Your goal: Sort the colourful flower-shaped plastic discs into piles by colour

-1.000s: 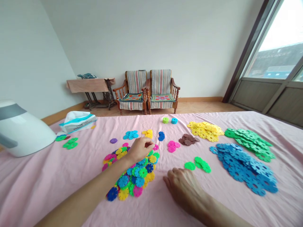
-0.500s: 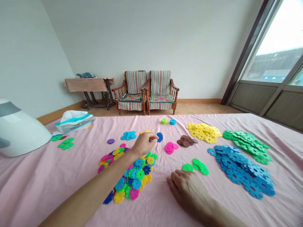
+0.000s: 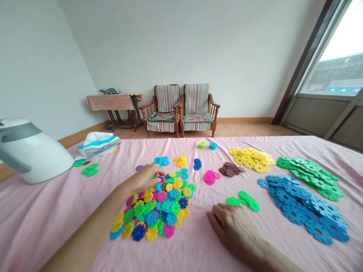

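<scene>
A mixed heap of flower-shaped plastic discs (image 3: 153, 217) lies on the pink cloth in front of me. My left hand (image 3: 147, 177) reaches over the heap's far left edge with fingers bent and pinched. Whatever lies between those fingertips is mostly hidden. My right hand (image 3: 231, 223) rests on the cloth to the right of the heap, its fingers curled under and out of sight. Just beyond it lie several bright green discs (image 3: 248, 201). Behind the heap sit dark blue discs (image 3: 197, 164), yellow discs (image 3: 181, 161), light blue discs (image 3: 161, 161) and a partly covered purple disc (image 3: 139, 167).
Sorted piles of large blue discs (image 3: 306, 207), green discs (image 3: 312, 175), yellow discs (image 3: 252, 159), brown discs (image 3: 231, 169) and pink discs (image 3: 211, 177) spread to the right. A white kettle (image 3: 42, 151) and a tissue box (image 3: 99, 145) stand at left.
My left hand has drawn back leftward from the dark blue discs to the heap's far edge. My right hand stays curled on the cloth. The view has turned slightly left.
</scene>
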Available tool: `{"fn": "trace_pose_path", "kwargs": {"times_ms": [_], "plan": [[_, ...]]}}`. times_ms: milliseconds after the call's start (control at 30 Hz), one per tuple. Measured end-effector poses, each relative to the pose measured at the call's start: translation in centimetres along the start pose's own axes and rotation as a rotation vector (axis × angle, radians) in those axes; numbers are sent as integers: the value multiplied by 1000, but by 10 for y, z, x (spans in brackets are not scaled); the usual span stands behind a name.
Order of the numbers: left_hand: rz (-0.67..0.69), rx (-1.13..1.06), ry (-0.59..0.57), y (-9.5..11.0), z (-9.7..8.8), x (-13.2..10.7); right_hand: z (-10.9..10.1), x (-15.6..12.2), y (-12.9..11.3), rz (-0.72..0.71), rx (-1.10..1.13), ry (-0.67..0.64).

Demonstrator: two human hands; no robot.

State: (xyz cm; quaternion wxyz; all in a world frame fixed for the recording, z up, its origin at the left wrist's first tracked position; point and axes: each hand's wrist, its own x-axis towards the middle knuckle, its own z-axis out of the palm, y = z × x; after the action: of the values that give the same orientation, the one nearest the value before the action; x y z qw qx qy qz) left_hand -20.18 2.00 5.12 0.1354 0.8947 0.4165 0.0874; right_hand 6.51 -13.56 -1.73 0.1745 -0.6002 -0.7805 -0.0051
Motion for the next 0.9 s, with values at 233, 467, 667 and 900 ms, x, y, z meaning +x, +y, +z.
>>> {"fn": "trace_pose_path", "kwargs": {"times_ms": [233,467,667,900], "plan": [[8,39,-23,1,8,0,0,-1,0,-1,-4,3],[-3,14,-44,2,6,-1,0,1,-1,-4,-1,-1],[20,-45,-63,0,6,-1,-3,0,-1,-4,-9,-12],[4,-69,-110,12,0,-3,-1,1,0,-23,8,36]]}}
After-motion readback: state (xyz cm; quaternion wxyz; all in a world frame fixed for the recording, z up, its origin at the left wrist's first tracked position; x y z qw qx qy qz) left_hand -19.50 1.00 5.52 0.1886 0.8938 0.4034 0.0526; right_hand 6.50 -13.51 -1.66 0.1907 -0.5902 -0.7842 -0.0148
